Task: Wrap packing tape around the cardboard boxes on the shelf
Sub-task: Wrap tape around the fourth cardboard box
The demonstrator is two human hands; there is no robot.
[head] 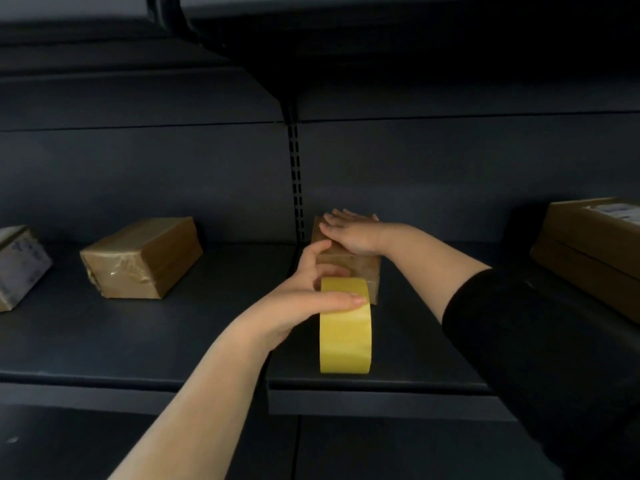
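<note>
Dark metal shelf (138,341) carries one yellow packing-tape roll (345,327) nearest, gripped by the left hand (304,299) — behind it, the right hand (349,233) lies flat on one of four brown cardboard boxes (346,261).

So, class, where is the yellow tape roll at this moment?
In the head view, the yellow tape roll stands on edge near the shelf's front, just right of centre, gripped by the left hand, directly before the small cardboard box.

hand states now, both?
Left hand: grips the yellow tape roll.
Right hand: open, flat on the small cardboard box.
</note>
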